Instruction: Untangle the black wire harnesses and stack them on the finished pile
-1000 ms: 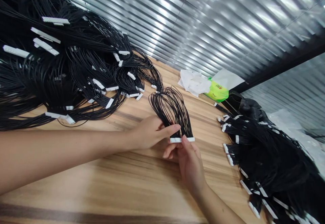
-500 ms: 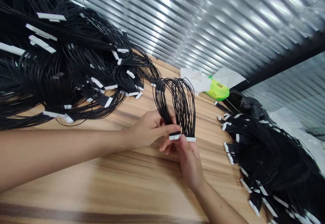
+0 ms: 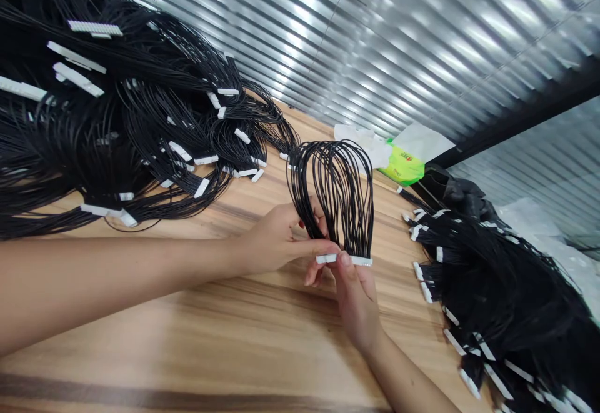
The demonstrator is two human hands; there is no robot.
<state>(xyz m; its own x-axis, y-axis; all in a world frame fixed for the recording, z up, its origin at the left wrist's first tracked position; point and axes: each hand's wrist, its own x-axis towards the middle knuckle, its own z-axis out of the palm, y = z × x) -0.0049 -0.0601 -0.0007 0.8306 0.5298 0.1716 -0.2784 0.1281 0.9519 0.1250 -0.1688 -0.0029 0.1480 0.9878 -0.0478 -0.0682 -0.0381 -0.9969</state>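
Both hands hold one wire harness [image 3: 347, 194], a loop of thin black wires with white connectors at its ends. My left hand [image 3: 285, 241] is closed on the left end, its thumb lying by the smaller white connector [image 3: 327, 258] and its fingers behind the wires. My right hand [image 3: 354, 297] pinches the wider white connector [image 3: 362, 261] at the other end, thumb in front. The two connectors sit side by side, close together, above the wooden table [image 3: 262, 350]. The wires arch up and away from my hands.
A large heap of black wire harnesses [image 3: 154, 119] with white connectors covers the left. Another harness pile [image 3: 506, 294] lies on the right. At the back are a green-yellow packet [image 3: 404, 164], white tissue [image 3: 363, 141], a black bag [image 3: 462, 194] and a corrugated metal wall [image 3: 328, 38].
Both hands have shifted slightly right with the harness. Its wire loop has spread wider, and the connectors have tilted a little.
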